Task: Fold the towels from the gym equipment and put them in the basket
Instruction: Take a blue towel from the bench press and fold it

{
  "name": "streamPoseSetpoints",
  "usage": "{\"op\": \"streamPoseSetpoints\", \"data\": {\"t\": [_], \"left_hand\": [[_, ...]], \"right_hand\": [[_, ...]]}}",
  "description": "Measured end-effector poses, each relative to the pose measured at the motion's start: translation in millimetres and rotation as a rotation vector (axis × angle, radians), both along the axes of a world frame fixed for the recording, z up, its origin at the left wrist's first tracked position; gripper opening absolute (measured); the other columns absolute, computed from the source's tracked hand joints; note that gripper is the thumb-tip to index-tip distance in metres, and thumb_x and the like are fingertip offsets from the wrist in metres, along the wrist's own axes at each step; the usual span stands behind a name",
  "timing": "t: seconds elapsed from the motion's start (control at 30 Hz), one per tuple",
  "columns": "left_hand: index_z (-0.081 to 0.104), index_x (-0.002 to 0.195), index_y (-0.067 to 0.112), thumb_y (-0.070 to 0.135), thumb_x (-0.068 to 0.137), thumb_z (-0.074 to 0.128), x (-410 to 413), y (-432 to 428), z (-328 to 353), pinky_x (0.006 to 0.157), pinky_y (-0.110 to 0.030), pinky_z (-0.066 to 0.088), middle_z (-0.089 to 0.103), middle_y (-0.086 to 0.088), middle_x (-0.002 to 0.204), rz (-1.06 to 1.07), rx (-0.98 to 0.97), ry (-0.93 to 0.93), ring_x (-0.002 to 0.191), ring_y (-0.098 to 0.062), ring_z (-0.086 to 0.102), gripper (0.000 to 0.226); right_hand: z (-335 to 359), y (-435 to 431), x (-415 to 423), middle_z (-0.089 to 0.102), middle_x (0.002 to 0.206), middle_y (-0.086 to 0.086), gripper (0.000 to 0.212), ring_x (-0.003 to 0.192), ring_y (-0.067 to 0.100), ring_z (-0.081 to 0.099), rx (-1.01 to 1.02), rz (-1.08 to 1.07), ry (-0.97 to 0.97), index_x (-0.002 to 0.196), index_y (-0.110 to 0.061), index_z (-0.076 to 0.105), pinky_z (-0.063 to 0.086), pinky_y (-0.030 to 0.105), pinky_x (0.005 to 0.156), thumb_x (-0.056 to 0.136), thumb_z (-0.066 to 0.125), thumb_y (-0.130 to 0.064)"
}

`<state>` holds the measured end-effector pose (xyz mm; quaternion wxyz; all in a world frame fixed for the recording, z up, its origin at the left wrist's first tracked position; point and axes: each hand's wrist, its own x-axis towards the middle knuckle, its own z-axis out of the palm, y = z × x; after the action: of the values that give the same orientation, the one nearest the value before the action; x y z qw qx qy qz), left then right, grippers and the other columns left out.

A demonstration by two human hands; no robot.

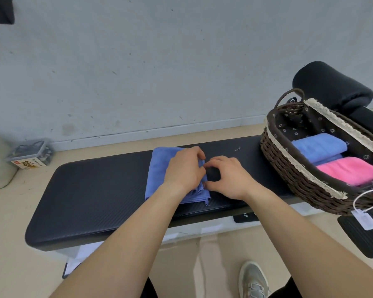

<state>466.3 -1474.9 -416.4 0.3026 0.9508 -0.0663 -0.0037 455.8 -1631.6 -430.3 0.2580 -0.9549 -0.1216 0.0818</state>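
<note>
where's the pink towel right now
In the head view, the pink towel lies folded inside the wicker basket on the right end of the black bench, beside the folded blue towel in the same basket.

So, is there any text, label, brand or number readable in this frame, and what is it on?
Label on the clear plastic box: red and yellow with large dark characters, too blurred to read.
White hang tag on the wicker basket: print too small to read.
White marks on the black bracket under the bench: too small to read.
No other text shows.
</note>
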Motion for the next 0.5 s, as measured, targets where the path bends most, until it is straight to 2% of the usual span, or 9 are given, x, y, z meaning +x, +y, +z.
{"op": "streamPoseSetpoints", "data": {"t": [0.2, 0.3, 0.4, 0.5], "left_hand": [[0.062, 0.117, 0.02, 0.015, 0.091, 0.061, -5, 4, 1, 0.085, -0.029, 0.054, 0.068, 0.006, 0.11, -0.035, -0.105, -0.017, 0.09, -0.008, 0.063, 0.027], [0.061, 0.121, 0.021, 0.025, 0.093, 0.062, -9, 6, -1, 0.094, -0.026, 0.049, 0.065, 0.01, 0.116, -0.067, -0.126, 0.006, 0.104, -0.006, 0.06, 0.028], [0.062, 0.118, 0.021, 0.011, 0.094, 0.059, -11, 19, 2, 0.094, -0.022, 0.05, 0.065, 0.009, 0.115, -0.095, -0.302, 0.08, 0.097, -0.005, 0.068, 0.026], [0.065, 0.109, 0.016, -0.003, 0.091, 0.057, -14, 31, 10, 0.088, -0.024, 0.056, 0.069, 0.003, 0.11, -0.118, -0.518, 0.1, 0.094, -0.009, 0.071, 0.028]], "right_hand": [[4, 3, 2, 0.049, 0.14, -0.007, 0.048, 0.132, 0.027, 0.035, -0.009, -0.013, 0.029, 0.127, -0.035, 0.059, 0.039, 0.045, 0.106, 0.08, 0.071, -0.041], [3, 0, 2, 0.052, 0.138, -0.007, 0.038, 0.131, 0.026, 0.04, -0.002, -0.016, 0.037, 0.124, -0.032, 0.062, 0.042, 0.045, 0.104, 0.086, 0.063, -0.03], [10, 2, 4, 0.06, 0.128, -0.007, 0.034, 0.122, 0.018, 0.053, 0.084, -0.148, -0.063, 0.12, -0.029, 0.064, 0.048, 0.038, 0.096, 0.091, 0.051, -0.017], [21, 17, 4, 0.057, 0.135, -0.006, 0.041, 0.126, 0.013, 0.051, 0.269, -0.197, -0.188, 0.131, -0.024, 0.059, 0.044, 0.032, 0.1, 0.092, 0.051, -0.014]]}}
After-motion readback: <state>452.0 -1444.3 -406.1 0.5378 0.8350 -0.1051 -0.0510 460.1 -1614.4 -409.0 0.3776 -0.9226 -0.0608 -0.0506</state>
